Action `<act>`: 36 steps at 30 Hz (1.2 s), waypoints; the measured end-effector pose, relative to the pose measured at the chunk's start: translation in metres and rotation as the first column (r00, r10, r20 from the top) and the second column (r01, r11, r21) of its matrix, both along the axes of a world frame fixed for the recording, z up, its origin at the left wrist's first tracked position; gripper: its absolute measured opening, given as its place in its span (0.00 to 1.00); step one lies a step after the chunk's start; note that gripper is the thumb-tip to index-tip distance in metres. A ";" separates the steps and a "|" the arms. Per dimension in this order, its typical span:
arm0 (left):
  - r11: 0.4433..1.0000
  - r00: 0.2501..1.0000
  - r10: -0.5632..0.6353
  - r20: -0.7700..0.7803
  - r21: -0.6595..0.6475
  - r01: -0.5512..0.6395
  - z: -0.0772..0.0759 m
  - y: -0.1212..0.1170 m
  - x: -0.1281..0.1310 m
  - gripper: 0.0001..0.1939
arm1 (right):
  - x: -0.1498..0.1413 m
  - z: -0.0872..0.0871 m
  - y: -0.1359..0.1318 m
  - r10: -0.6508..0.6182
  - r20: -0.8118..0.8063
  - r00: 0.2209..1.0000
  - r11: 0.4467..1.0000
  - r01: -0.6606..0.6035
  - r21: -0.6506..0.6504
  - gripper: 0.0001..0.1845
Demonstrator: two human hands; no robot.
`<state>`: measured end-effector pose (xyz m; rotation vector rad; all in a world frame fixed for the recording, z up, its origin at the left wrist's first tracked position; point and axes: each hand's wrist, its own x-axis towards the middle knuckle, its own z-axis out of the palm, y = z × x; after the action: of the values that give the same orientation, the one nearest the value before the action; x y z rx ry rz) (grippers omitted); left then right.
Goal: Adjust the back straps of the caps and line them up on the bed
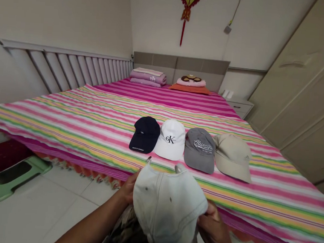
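Both hands are raised just short of the bed (66, 117), left hand (129, 188) and right hand (215, 228) curled shut on the white cap (168, 209), forearms angled inward.

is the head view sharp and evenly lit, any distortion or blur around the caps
Head view: soft, even indoor light, no glare and only faint shadows under the four caps on the bed; wide-angle bending curves the bed edge and leans the wardrobe; the white cap held by the left hand and right hand is slightly soft, the logos farther off stay readable.
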<state>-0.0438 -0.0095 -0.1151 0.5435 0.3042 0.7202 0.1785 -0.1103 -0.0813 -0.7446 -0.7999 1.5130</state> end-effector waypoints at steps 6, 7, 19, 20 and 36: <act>0.984 0.984 0.175 0.017 0.039 -0.175 0.030 -0.013 0.018 0.12 | 0.007 0.009 -0.008 0.109 0.025 0.994 0.991 -0.107 -0.082 0.26; 0.982 0.984 0.180 0.013 0.060 -0.181 0.034 -0.015 0.019 0.12 | 0.007 0.011 -0.010 0.103 0.040 0.994 0.990 -0.099 -0.098 0.25; 0.938 0.949 0.230 -0.218 0.311 -0.156 0.085 -0.023 0.012 0.14 | 0.016 0.020 -0.020 0.000 -0.023 1.000 0.996 -0.002 -0.094 0.26; 0.939 0.945 0.218 -0.242 0.317 -0.136 0.086 -0.025 0.012 0.15 | 0.015 0.020 -0.019 0.017 -0.019 1.000 0.994 -0.019 -0.108 0.24; 0.837 0.892 0.192 -0.409 0.543 0.068 0.120 -0.036 0.022 0.13 | 0.023 0.050 -0.033 -0.138 0.220 0.966 0.972 0.090 0.216 0.09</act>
<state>-0.0223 -0.0455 0.0045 1.2661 0.5581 0.7407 0.2012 -0.1437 -0.0309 -0.8094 -1.0537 1.2317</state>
